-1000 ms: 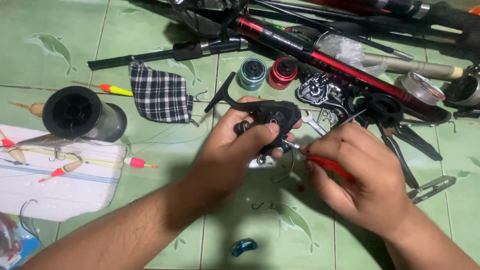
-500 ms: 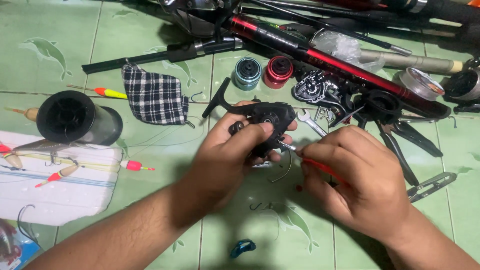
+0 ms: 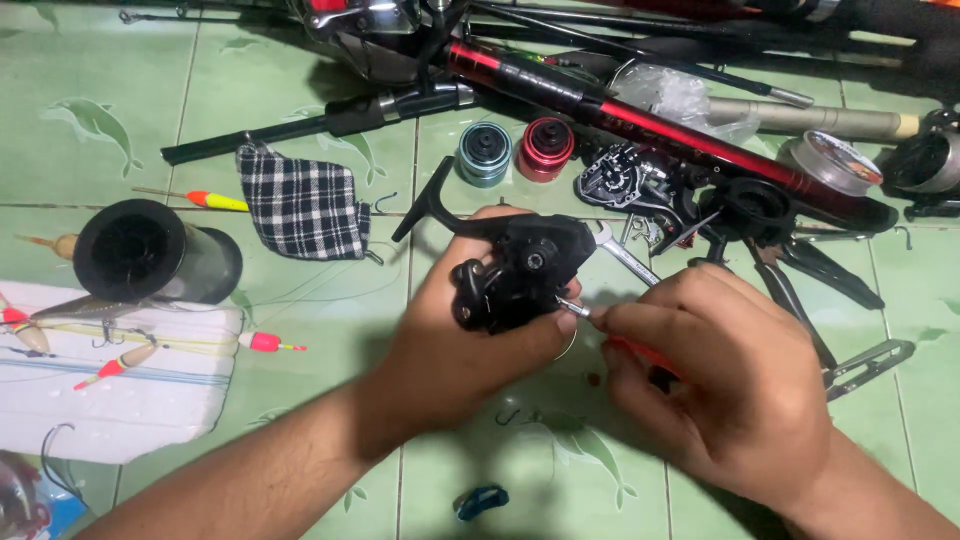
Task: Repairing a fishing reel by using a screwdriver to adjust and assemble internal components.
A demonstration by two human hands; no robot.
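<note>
Underfoot, the surface is a floor of glossy pale green tiles (image 3: 120, 120) printed with darker green dolphin shapes and crossed by thin grout lines; no walls show, only this floor under dim light that throws soft shadows below the arms.

At the centre of the frame the left hand (image 3: 455, 345) grips a black plastic fishing reel body (image 3: 520, 275), fingers curled under it and the thumb pressed on its lower right edge. The reel is lifted off the tiles. Its long axis runs on a diagonal: the slim black foot arm points to the upper left of the frame, the bulkier housing sits toward the lower right. A small silver shaft juts from the housing's right side.

The right hand (image 3: 720, 385), at centre right, is closed around a thin red-handled screwdriver (image 3: 640, 352), its metal tip meeting that silver shaft.

Across the top of the frame lie a red and black fishing rod (image 3: 640, 110) and other dark rods. A black-and-white checked cloth (image 3: 300, 205) rests at the upper left, with a black cylindrical spool (image 3: 150, 250) further left above a white foam board (image 3: 110, 390).
</note>
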